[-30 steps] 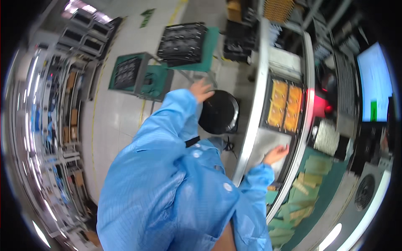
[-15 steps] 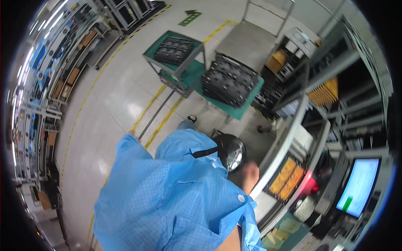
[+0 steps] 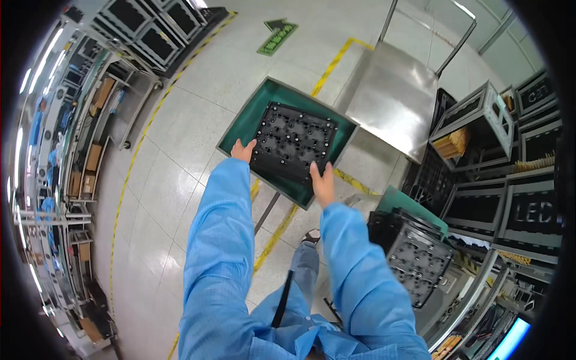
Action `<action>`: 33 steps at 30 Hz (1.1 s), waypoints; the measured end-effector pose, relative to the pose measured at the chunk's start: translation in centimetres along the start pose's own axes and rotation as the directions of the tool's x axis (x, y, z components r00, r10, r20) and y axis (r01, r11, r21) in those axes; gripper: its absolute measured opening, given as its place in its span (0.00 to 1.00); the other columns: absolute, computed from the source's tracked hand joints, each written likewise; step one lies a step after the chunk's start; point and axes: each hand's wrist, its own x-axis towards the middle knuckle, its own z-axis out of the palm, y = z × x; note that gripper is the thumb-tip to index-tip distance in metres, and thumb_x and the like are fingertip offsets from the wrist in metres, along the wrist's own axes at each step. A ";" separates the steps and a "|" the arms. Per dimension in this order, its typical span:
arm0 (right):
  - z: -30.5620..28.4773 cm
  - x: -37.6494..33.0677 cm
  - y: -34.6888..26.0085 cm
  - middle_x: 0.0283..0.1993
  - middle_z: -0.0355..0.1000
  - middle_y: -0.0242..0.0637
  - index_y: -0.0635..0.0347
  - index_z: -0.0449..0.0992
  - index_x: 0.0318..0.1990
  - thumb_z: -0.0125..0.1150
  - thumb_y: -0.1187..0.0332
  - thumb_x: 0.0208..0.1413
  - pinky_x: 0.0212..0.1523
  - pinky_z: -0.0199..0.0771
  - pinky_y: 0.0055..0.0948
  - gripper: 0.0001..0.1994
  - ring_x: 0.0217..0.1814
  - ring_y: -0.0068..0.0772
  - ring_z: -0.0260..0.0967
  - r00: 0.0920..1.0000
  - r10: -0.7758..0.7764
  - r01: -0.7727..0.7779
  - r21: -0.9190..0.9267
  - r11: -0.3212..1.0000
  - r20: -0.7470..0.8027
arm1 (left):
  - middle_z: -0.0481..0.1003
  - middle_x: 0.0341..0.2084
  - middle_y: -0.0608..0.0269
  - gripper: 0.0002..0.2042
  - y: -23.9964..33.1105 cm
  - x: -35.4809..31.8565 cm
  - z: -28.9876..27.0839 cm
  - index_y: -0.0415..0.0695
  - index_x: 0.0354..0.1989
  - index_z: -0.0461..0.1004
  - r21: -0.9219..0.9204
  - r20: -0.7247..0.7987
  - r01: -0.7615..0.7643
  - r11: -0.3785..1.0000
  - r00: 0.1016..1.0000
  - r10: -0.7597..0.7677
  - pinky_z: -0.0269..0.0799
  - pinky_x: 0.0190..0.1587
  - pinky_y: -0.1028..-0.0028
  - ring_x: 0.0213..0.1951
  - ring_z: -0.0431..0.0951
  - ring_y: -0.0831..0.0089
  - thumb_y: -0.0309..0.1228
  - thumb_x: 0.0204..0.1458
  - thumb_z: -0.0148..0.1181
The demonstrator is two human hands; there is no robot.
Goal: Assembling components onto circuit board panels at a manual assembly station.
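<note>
left hand [image 3: 243,150] and right hand [image 3: 324,188] have stretched forward, touching a black panel [image 3: 294,139].

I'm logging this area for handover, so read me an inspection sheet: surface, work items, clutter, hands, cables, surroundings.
Surface: green-lined tray with raised rim.
Work items: black studded panel lying inside the tray; whether others lie beneath, cannot tell.
Clutter: overlapping black panels beside the right forearm.
Hands: left hand at the panel's left edge; right hand at its near right corner; how firmly they grip, cannot tell.
Cables: nothing seen in the tray.
Surroundings: metal cart beyond the tray to the right, green floor arrow ahead.
</note>
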 end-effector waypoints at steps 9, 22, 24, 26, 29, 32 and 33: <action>5.6 9.7 0.2 0.70 0.61 0.58 0.78 0.57 0.68 0.53 0.28 0.55 0.71 0.55 0.41 0.54 0.74 0.55 0.56 0.861 0.482 -0.508 -0.207 0.836 -0.165 | 0.75 0.51 0.32 0.51 -1.2 5.6 -1.0 0.20 0.52 0.71 -0.016 0.430 0.156 0.988 0.893 -0.134 0.66 0.60 0.60 0.57 0.75 0.48 0.68 0.42 0.61; 2.6 7.2 -0.6 0.43 0.74 0.33 0.58 0.73 0.48 0.68 0.52 0.55 0.45 0.74 0.31 0.21 0.45 0.30 0.74 0.854 0.519 -0.507 0.265 0.820 0.028 | 0.84 0.40 0.62 0.27 3.7 6.0 -6.4 0.45 0.47 0.81 -0.216 0.793 0.673 0.708 0.544 -0.275 0.79 0.47 0.66 0.38 0.84 0.66 0.55 0.48 0.66; 2.0 7.3 -0.4 0.47 0.74 0.35 0.60 0.73 0.53 0.69 0.56 0.55 0.47 0.74 0.32 0.24 0.48 0.30 0.74 0.849 0.524 -0.515 0.333 0.790 0.070 | 0.85 0.37 0.59 0.26 5.1 5.1 -6.3 0.44 0.46 0.82 -0.199 0.772 0.696 0.690 0.545 -0.327 0.80 0.48 0.65 0.37 0.85 0.64 0.53 0.48 0.65; 1.8 7.0 -0.9 0.48 0.75 0.36 0.62 0.72 0.56 0.69 0.58 0.55 0.48 0.75 0.32 0.25 0.48 0.31 0.75 0.847 0.531 -0.495 0.387 0.778 0.017 | 0.84 0.38 0.57 0.26 6.2 4.1 -7.4 0.43 0.45 0.82 -0.155 0.847 0.739 0.655 0.441 -0.297 0.80 0.48 0.68 0.38 0.85 0.64 0.52 0.47 0.66; 0.9 6.5 -2.4 0.49 0.77 0.39 0.66 0.69 0.61 0.69 0.61 0.56 0.49 0.77 0.33 0.29 0.48 0.31 0.77 0.843 0.519 -0.515 0.492 0.702 0.141 | 0.84 0.36 0.59 0.24 5.4 2.6 -8.6 0.43 0.43 0.82 -0.213 0.752 0.608 0.764 0.601 -0.269 0.80 0.44 0.67 0.34 0.84 0.65 0.51 0.47 0.66; -0.4 3.1 -6.0 0.49 0.77 0.39 0.68 0.67 0.63 0.69 0.63 0.57 0.47 0.77 0.31 0.30 0.46 0.31 0.77 0.881 0.460 -0.448 0.510 0.734 0.111 | 0.84 0.33 0.60 0.23 8.1 -2.2 -13.1 0.43 0.44 0.81 -0.279 0.730 0.611 0.741 0.636 -0.249 0.81 0.42 0.69 0.35 0.84 0.70 0.49 0.48 0.65; -1.2 1.4 -8.0 0.49 0.77 0.39 0.68 0.67 0.64 0.69 0.64 0.57 0.47 0.77 0.30 0.30 0.47 0.31 0.77 0.909 0.407 -0.395 0.515 0.761 0.096 | 0.84 0.35 0.59 0.21 9.0 -4.0 -14.6 0.41 0.45 0.81 -0.345 0.749 0.620 0.705 0.634 -0.191 0.81 0.44 0.70 0.37 0.84 0.69 0.46 0.50 0.64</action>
